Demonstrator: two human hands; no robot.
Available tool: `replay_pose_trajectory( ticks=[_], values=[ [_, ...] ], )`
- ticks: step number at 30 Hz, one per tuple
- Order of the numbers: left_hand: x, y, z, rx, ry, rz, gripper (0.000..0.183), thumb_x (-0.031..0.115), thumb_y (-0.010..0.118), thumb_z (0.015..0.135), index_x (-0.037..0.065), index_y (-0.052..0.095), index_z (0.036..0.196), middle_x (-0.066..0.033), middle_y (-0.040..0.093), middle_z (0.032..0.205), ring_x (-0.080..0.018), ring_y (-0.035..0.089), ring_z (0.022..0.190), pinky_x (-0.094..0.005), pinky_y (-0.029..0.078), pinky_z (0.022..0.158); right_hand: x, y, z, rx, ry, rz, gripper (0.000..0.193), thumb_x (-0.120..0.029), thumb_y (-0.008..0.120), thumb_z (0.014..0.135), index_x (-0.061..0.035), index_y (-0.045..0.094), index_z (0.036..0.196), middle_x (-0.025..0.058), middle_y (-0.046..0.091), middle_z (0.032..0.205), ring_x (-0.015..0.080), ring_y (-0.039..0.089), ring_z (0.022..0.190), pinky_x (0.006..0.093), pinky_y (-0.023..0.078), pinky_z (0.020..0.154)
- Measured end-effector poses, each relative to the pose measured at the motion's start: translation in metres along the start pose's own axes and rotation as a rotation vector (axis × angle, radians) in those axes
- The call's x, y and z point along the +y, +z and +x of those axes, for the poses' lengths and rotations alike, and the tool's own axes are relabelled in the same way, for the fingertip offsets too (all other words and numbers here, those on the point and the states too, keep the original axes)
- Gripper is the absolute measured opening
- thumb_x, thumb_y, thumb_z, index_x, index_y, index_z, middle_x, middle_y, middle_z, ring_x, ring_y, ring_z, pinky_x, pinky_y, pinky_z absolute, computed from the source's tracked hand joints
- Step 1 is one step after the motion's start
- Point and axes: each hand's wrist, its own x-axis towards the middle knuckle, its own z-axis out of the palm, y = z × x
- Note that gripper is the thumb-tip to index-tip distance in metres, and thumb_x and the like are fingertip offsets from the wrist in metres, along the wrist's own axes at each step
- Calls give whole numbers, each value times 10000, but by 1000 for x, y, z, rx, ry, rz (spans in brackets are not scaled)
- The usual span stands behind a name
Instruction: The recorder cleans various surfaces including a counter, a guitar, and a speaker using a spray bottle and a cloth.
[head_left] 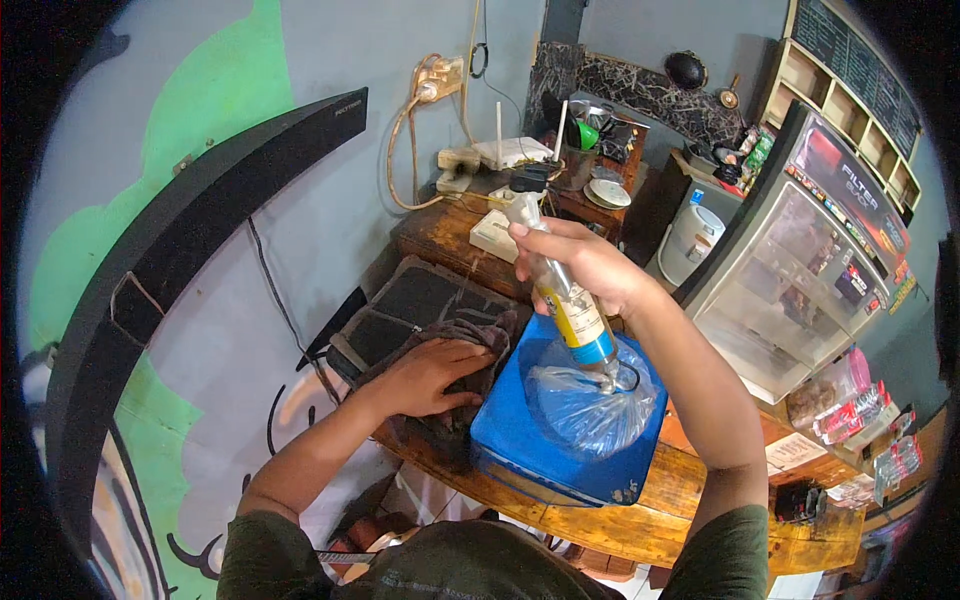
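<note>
My right hand (590, 262) is closed round the upper part of a clear spray bottle (577, 315) with a yellow and blue label. The bottle leans, its pale spray head (524, 208) pointing up and away from me. Below it, a clear plastic bag (590, 405) lies bunched on a blue box (520, 430). My left hand (430, 375) presses on a crumpled dark cloth (495, 340), fingers bent over it. The cloth lies on the near right part of a black box-shaped case (410, 300) with greyish edges. Its near side is partly hidden by my hand and the cloth.
A wooden table (670, 485) runs beneath the boxes. Behind are a white router (515, 152), a small white box (493, 236) and stacked white saucers (607, 193). A clear-fronted display cabinet (770, 260) stands right. A long black curved object (190, 220) is on the left.
</note>
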Motion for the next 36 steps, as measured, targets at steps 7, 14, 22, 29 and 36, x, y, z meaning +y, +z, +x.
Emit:
replay_pose_trajectory(
  ticks=[7, 14, 22, 29, 36],
  values=[
    [-1, 6, 16, -8, -18, 28, 552, 290, 643, 863, 48, 486, 1333, -186, 533, 1297, -338, 485, 1234, -442, 378, 1038, -3, -5, 7, -5, -111, 5, 467, -437, 616, 905, -72, 518, 1180, 89, 639, 916, 158, 598, 587, 289, 516, 496],
    [-65, -1, 39, 28, -260, 263, 475, 325, 713, 791, 69, 578, 1168, -182, 610, 1166, -334, 601, 1072, -444, 486, 897, 2, -15, 13, 53, -146, -10, 492, -427, 559, 937, -57, 510, 1257, 95, 624, 902, 165, 581, 566, 279, 495, 504],
    [-88, -50, -47, 1120, -782, 314, 218, 181, 500, 961, -12, 567, 1038, -159, 661, 874, -291, 650, 805, -412, 488, 719, 6, -26, -6, 64, -228, -43, 521, -438, 545, 935, -34, 498, 1261, 76, 618, 847, 177, 586, 553, 279, 488, 497],
    [-42, -95, -48, 1774, -208, -525, 243, 188, 450, 996, -7, 585, 1049, -101, 658, 889, -192, 623, 868, -332, 495, 766, -1, -22, -6, 43, -232, -41, 502, -436, 547, 936, -43, 502, 1246, 80, 613, 837, 174, 586, 551, 280, 492, 494],
    [6, -44, -23, 6, -259, -347, 307, 191, 645, 879, 82, 654, 1166, -148, 573, 1294, -327, 511, 1214, -453, 366, 1034, 21, -13, 40, -3, -70, -22, 414, -403, 640, 896, -67, 546, 1120, 62, 606, 821, 155, 577, 536, 285, 505, 475]
  ],
)
